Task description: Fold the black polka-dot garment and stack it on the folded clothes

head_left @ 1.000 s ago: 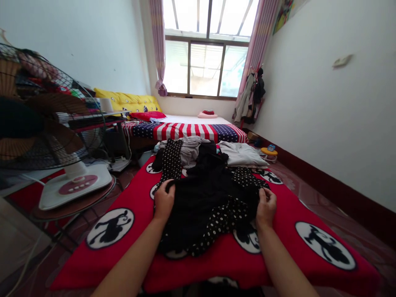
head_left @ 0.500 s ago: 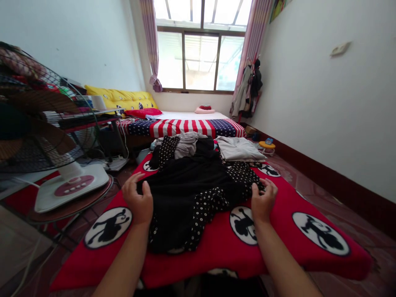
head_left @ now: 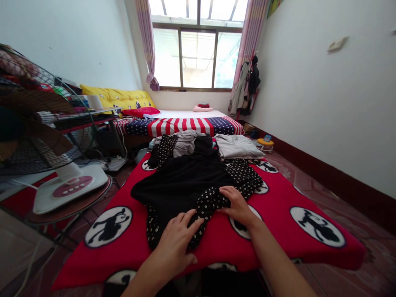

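A black garment with white-dotted parts [head_left: 185, 177] lies spread over the red cloth [head_left: 272, 247] with monkey pictures. My left hand [head_left: 175, 239] rests on its near dotted edge, fingers spread and thumb out to the side. Further right, my right hand [head_left: 237, 206] touches the end of the dotted strip, its fingers bent over the fabric and the thumb apart from them. Neither hand has visibly closed on the cloth. Behind the garment sit a grey crumpled garment [head_left: 185, 144] and a folded light-grey garment [head_left: 238, 146].
A fan [head_left: 71, 181] stands on a round stool at the left, by a cluttered desk. Beyond the red-covered surface is a bed with a striped, starred cover [head_left: 182, 127]. A small yellow stool [head_left: 265, 143] is on the floor at right, and clothes [head_left: 244, 88] hang near the window.
Both hands have come inward from the garment's two sides. The left moved right and nearer, the right moved left, and both now touch the dotted part. The garment has hardly shifted.
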`<state>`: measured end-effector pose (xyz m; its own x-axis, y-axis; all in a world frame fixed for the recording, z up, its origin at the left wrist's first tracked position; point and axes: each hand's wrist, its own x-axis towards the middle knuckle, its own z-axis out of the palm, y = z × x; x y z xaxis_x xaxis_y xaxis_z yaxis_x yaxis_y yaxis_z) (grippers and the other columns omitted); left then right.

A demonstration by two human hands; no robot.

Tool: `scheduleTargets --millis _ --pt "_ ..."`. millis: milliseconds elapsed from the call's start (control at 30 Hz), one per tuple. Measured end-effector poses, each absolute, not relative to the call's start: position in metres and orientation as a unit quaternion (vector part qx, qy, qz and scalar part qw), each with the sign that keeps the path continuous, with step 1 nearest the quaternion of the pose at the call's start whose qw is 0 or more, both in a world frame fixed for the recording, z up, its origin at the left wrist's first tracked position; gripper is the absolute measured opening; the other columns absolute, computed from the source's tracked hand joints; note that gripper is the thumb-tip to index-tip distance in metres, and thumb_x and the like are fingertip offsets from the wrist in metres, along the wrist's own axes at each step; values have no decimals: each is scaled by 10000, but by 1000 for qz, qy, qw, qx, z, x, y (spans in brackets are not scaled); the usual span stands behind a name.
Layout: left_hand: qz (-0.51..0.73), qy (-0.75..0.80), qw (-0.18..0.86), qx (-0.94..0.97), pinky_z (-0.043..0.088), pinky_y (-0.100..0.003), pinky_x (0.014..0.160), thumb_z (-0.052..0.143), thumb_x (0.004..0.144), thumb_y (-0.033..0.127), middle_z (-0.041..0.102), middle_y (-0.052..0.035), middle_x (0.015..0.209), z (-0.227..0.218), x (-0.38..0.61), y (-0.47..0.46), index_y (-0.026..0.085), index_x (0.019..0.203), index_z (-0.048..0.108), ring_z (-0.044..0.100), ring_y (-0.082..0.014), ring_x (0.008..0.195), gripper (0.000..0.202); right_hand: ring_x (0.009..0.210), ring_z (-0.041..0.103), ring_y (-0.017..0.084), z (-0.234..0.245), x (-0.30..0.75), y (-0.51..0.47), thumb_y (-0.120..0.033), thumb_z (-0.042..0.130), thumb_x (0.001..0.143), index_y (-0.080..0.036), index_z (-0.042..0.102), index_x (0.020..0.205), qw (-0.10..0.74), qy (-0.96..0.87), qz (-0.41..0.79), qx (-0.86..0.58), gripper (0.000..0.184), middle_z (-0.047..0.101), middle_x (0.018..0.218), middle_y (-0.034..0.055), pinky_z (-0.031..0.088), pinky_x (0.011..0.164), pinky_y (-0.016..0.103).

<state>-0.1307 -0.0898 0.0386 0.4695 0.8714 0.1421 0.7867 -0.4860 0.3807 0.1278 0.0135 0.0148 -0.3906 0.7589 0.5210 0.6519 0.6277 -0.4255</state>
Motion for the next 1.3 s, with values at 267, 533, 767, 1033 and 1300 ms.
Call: scheduleTargets --millis 267,533,767,1033,1300 --pt "223 497 234 805 484 -322 812 542 797 186 673 -37 922 58 -145 -78 246 883 666 614 -214 879 162 805 610 213 18 132 9 -144 505 683 -198 665 843 491 -715 190 -460 233 687 818 31 470 765 338" --pt "519 470 457 549 525 -294 641 713 679 415 688 -42 824 100 -189 9 165 961 657 654 -202 731 381 713 611 219 18 134 20 -410 712 628 -167 681 741 594 -529 383 -470 270 692 693 31 505 662 331" --pt "589 569 340 463 542 -335 727 611 762 377 678 -75 837 26 -199 75 119 979 609 666 -177 743 337 823 631 226 7 137 32 -422 691 690 -156 689 907 625 -514 339 -479 343 713 842 50 498 767 340" --pt "317 510 110 792 464 -364 937 618 812 450 677 -65 1088 27 -181 39 239 1072 701 604 -240 1029 346 895 634 250 15 134 24 -437 653 738 -166 674 891 591 -568 317 -478 312 713 900 66 494 817 366" --pt "191 513 207 811 427 -267 682 553 840 418 665 -25 770 40 -140 14 176 857 693 615 -199 752 280 1185 515 263 20 114 4 -242 798 578 -267 465 1375 374 -817 166 -407 863 551 1339 54 394 1022 403"
